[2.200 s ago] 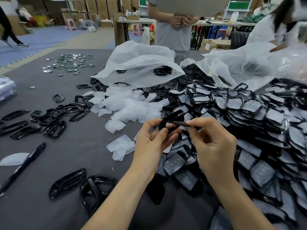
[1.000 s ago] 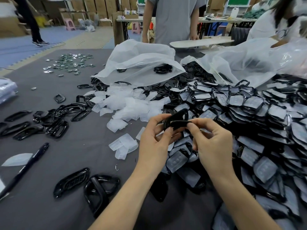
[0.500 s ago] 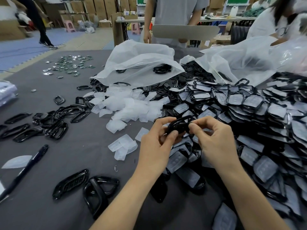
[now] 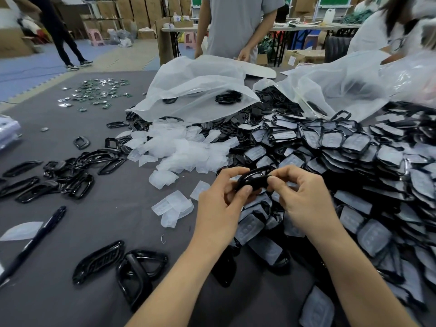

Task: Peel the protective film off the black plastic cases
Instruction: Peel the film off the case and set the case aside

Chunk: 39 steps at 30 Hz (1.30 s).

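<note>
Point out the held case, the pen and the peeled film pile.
case [image 4: 252, 179], head view: glossy upper side
pen [image 4: 35, 237], head view: middle of barrel
film pile [image 4: 179, 149], head view: centre of heap

Factory assembly floor: workers [image 4: 236, 24] stand at a long grey worktop [image 4: 113, 223] heaped with black plastic cases [image 4: 354, 142] spilling from clear bulk bags [image 4: 200, 86]. Peeled film [image 4: 184, 147] lies piled alongside, and cardboard cartons [image 4: 151, 5] are stacked along the back wall behind trestle tables [image 4: 306, 27].
</note>
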### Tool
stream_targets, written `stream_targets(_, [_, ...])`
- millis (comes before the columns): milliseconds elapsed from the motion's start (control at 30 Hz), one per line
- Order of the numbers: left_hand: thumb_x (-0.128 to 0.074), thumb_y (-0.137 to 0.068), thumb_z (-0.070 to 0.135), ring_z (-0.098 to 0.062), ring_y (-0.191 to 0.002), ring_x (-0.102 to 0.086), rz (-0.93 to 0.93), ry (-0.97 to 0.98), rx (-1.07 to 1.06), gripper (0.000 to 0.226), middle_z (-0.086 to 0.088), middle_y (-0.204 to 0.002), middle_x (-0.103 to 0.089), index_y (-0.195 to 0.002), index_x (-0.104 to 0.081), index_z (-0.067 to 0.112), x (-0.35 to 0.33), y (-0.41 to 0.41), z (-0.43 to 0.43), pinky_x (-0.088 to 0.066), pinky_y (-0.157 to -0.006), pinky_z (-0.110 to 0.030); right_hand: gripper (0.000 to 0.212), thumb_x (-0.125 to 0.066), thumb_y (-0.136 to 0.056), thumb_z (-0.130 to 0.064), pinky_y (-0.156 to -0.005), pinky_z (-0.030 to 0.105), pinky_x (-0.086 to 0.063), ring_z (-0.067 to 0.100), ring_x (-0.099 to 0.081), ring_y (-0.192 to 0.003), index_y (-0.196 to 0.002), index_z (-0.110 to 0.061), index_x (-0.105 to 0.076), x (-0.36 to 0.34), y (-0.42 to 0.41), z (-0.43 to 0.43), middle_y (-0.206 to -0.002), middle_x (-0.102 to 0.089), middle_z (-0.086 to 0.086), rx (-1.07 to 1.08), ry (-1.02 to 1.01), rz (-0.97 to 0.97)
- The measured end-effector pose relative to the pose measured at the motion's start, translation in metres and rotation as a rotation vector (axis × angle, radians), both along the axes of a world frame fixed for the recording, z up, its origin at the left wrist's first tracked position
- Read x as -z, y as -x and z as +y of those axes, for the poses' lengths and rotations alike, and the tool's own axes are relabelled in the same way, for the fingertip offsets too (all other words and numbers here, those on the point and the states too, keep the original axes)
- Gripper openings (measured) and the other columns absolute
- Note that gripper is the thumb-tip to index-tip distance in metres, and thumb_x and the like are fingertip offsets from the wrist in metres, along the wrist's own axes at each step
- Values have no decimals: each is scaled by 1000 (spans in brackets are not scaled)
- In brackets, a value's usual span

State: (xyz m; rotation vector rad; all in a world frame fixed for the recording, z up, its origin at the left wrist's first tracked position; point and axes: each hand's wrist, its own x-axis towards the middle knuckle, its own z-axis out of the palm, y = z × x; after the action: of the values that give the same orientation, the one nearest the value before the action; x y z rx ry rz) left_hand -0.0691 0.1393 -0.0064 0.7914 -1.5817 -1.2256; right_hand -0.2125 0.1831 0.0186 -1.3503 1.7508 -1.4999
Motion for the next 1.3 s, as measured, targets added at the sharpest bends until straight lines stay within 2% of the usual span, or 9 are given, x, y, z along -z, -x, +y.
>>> stream_targets(133, [-62,-91,9,-15,-90,-73,1,20,2,32,8,-97,-75,-103,-61,39,0,-1,1,-56,-89,-43,17,-65,-89,-10,-41,8,-34,-1,-49,-40,-75,-20,-65,0,0,0,-52,-60,-13,11,10,2])
stream_targets(267, [-62,-92,5,-9,-88,-72,-12,27,-9,34,11,-95,-75,-105,-61,36,0,0,2,-56,-84,-28,16,-69,-86,-17,-48,11,-38,0,-53,-47,-73,-25,-64,1,-6,2,-59,-65,-13,95,53,98])
stream_targets(367, [-60,-92,3,-11,-90,-73,5,2,-11,33,9,-94,-76,-104,-62,34,-1,0,2,-56,-85,-31,14,-69,-86,-19,-62,29,-53,9,-63,-63,-75,-27,-64,0,-11,3,-67,-67,-9,136,67,128])
stream_targets(533, [-61,-91,3,-18,-89,-73,36,-48,-14,30,4,-94,-76,-102,-64,31,-1,1,3,-55,-89,-43,14,-69,-86,-18,-73,29,-52,7,-63,-67,-75,-25,-65,-2,-12,4,-68,-67,-10,166,81,141])
stream_targets(767, [-60,-91,3,-25,-88,-73,57,-81,4,26,-3,-91,-76,-102,-64,26,-2,0,4,-55,-90,-48,16,-72,-83,-18,-65,23,-44,0,-57,-57,-70,-24,-65,-1,-7,3,-62,-66,-15,126,24,38])
stream_targets(900, [-57,-93,-3,-21,-84,-74,129,-117,64,25,-3,-89,-76,-99,-63,21,-6,0,8,-57,-76,-26,21,-74,-81,-14,-54,19,-34,1,-47,-44,-66,-21,-60,-2,-4,3,-50,-55,-13,99,-1,-158])
stream_targets(1067, [-53,-94,-5,-22,-79,-75,237,-232,130,20,-6,-86,-76,-100,-61,13,-12,-2,8,-55,-69,-17,6,-68,-86,-11,-38,15,-32,6,-37,-37,-82,-14,-65,-5,-5,4,-53,-54,-8,-17,-36,-399])
stream_targets(1167, [-52,-95,-5,-22,-79,-74,223,-277,152,23,-7,-84,-76,-99,-63,15,-13,-2,7,-55,-69,-18,15,-61,-91,-9,-37,12,-27,3,-34,-35,-77,-13,-64,-1,-6,3,-42,-44,-11,-70,6,-291])
stream_targets(1300, [-55,-95,-1,-25,-76,-74,158,-267,146,20,-10,-88,-75,-101,-66,15,-10,1,9,-57,-67,-24,22,-64,-90,-8,-47,8,-36,-2,-49,-42,-72,-21,-62,1,-7,0,-47,-55,-17,-58,51,-43])
